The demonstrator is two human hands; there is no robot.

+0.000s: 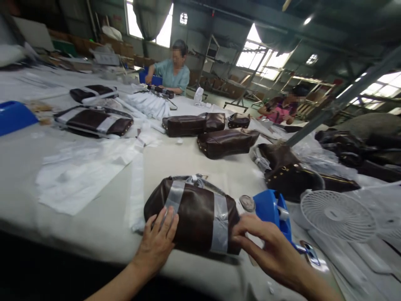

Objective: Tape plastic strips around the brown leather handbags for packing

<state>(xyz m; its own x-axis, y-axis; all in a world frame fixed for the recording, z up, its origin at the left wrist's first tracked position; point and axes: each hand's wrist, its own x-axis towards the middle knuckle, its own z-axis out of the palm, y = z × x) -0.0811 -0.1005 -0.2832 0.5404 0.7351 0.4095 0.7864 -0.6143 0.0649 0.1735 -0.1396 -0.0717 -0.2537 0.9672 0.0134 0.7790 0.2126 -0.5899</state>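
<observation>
A dark brown leather bag [197,213] lies on the pale covered table near its front edge. Two grey translucent wraps, a left one [174,196] and a right one [220,223], go across it, and its strap runs along the far side. My left hand [159,238] rests with spread fingers on the bag's left part, touching the left wrap. At the bag's right end is my right hand [260,238], thumb and index finger brought close together at the leather; whatever is between the fingertips is too small to tell.
Right of the bag are a blue tape dispenser [266,205], a white fan [338,215] and a phone [311,254]. More brown bags [224,143] lie beyond, with white sheets [81,175] at left. Two people [175,73] work farther back.
</observation>
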